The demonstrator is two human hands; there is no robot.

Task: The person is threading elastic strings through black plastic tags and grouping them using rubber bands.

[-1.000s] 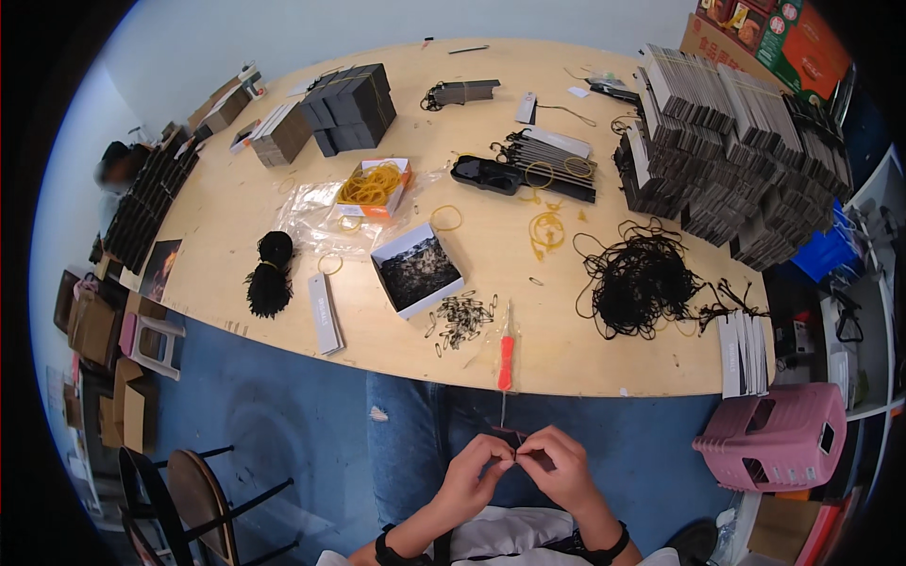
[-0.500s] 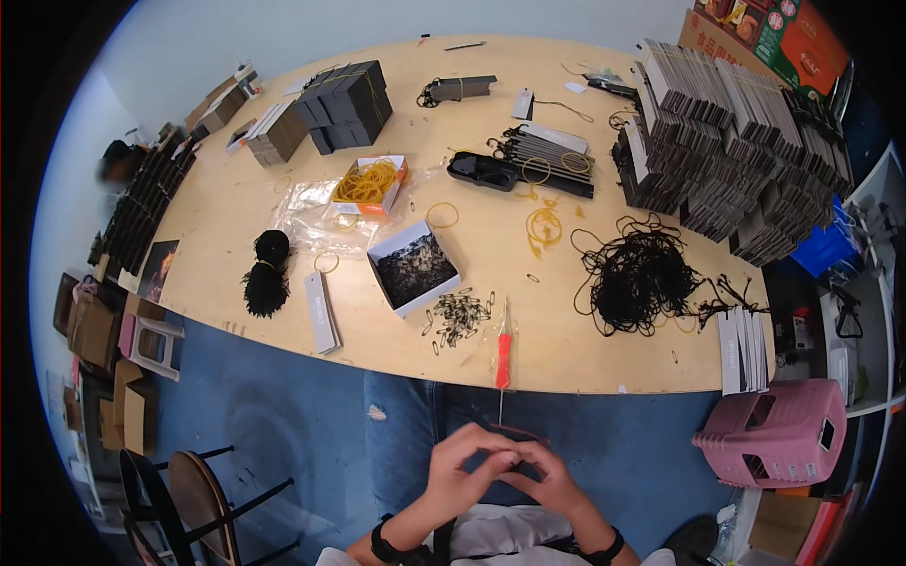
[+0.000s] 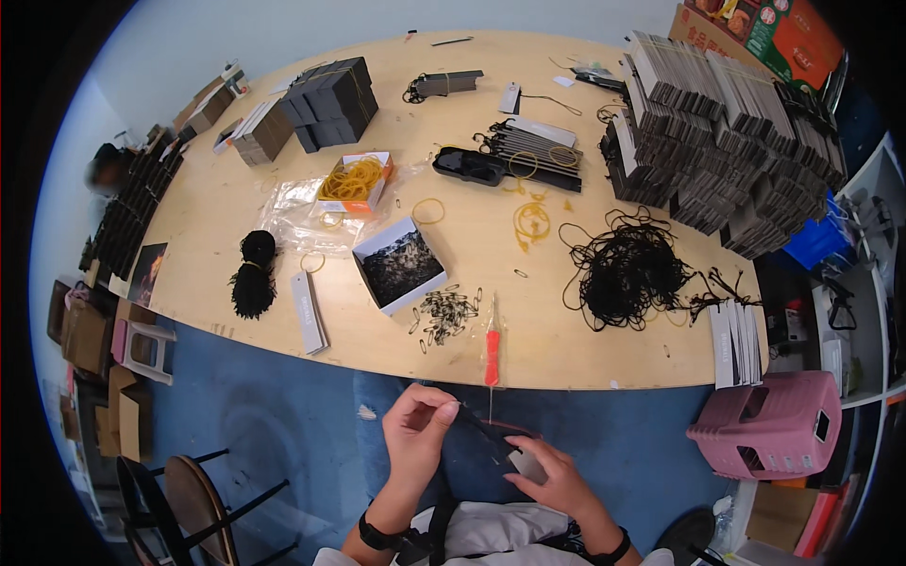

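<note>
My left hand (image 3: 415,434) is raised above my lap, thumb and fingertips pinched on one end of a black cord (image 3: 469,417). The cord slopes down to my right hand (image 3: 555,479), whose thumb and fingers grip a small card tag (image 3: 525,462), part dark and part pale. Fingers cover some of the tag. Beyond my hands, at the table's front edge, lies a red-handled awl (image 3: 492,358). A pile of small dark safety pins (image 3: 444,314) is behind it, beside a white box (image 3: 385,302) filled with more pins.
A tangle of black cords (image 3: 632,274) and finished-looking strung tags (image 3: 734,344) lie to the right. Tall stacks of grey cards (image 3: 698,123) stand behind. Left are a bundled black cord hank (image 3: 255,274), a pale tag stack (image 3: 308,311) and a box of yellow rubber bands (image 3: 382,193).
My hands, which were together at the fingertips, have spread apart. The left rose to the left, the right moved slightly right, and the black cord and tag now show between them.
</note>
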